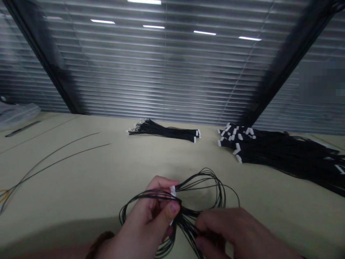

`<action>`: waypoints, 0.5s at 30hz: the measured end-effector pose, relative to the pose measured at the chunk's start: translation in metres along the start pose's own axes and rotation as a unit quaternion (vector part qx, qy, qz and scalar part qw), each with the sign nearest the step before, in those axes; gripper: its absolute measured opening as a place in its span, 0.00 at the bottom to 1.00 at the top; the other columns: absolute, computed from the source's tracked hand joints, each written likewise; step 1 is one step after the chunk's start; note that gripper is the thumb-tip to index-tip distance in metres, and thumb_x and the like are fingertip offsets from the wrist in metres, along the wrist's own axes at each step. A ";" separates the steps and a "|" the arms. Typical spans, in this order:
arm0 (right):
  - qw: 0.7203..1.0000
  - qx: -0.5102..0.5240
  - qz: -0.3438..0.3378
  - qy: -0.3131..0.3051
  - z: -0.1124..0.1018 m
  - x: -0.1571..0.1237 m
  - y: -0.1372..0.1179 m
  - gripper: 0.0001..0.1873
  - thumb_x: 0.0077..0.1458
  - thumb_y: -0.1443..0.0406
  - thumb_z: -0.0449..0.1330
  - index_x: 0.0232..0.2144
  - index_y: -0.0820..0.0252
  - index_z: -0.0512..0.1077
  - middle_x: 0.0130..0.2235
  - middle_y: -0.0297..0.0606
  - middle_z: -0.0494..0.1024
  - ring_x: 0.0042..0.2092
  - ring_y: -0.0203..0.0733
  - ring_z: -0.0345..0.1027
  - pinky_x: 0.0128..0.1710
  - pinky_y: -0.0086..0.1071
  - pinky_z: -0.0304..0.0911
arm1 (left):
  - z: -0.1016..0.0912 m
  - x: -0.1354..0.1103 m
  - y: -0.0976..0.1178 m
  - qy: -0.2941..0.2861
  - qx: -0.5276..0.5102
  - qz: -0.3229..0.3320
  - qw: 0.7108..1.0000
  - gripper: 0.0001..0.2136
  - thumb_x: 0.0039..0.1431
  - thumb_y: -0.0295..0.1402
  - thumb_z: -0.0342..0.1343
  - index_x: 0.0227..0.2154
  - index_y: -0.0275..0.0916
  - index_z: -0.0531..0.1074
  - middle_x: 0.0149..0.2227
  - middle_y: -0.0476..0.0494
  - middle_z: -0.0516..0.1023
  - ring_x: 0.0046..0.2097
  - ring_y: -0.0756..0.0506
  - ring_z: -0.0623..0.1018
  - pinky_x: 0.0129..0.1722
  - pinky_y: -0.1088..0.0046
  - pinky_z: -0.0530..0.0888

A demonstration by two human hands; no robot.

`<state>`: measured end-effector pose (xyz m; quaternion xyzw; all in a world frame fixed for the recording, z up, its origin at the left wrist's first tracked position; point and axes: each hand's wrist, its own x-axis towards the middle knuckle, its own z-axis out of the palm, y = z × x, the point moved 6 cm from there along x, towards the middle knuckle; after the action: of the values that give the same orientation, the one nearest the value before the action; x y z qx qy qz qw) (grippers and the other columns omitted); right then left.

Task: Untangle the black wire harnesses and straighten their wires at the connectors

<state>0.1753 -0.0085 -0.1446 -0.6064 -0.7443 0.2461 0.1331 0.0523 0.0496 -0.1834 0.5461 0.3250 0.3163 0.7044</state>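
Note:
My left hand (147, 219) pinches a looped bundle of thin black wires (207, 183) near a small white connector (173, 191), which sticks up past my fingertips. My right hand (229, 233) sits low at the right, its fingers closed on the same wires where they gather below the connector. The loops spread out beyond and around both hands. Part of the bundle is hidden behind my fingers.
A tied black wire bundle with white connectors (164, 131) lies on the pale tabletop (81, 201), and a larger heap (280, 153) lies to the right. Loose thin wires (56, 165) curve across the left. Window blinds (161, 72) stand behind the table's far edge.

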 end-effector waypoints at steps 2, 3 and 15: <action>0.999 0.020 0.019 -0.035 0.002 0.004 -0.001 0.10 0.52 0.71 0.51 0.21 0.58 0.66 0.21 0.26 0.69 0.23 0.27 0.61 0.21 0.21 0.49 | 0.001 0.000 0.000 0.002 0.001 -0.003 1.000 0.16 0.54 0.46 0.54 0.38 0.41 0.62 0.22 0.58 0.59 0.20 0.56 0.56 0.18 0.81 0.55; 0.999 0.027 0.017 -0.040 0.002 0.005 -0.001 0.11 0.54 0.69 0.49 0.22 0.59 0.66 0.22 0.27 0.70 0.23 0.27 0.61 0.21 0.21 0.49 | 0.002 0.000 0.000 -0.002 -0.002 -0.001 1.000 0.16 0.54 0.46 0.55 0.38 0.40 0.62 0.22 0.58 0.59 0.20 0.57 0.56 0.17 0.81 0.55; 0.997 0.068 0.005 0.037 0.002 0.007 0.001 0.10 0.50 0.71 0.50 0.21 0.58 0.68 0.21 0.24 0.70 0.23 0.27 0.62 0.22 0.20 0.52 | 0.005 -0.005 0.005 -0.028 -0.031 0.016 0.999 0.14 0.53 0.44 0.57 0.38 0.42 0.65 0.24 0.57 0.61 0.20 0.58 0.59 0.17 0.83 0.58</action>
<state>0.1732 -0.0017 -0.1473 -0.6082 -0.7176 0.2740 0.2003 0.0533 0.0437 -0.1769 0.5378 0.2859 0.3221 0.7248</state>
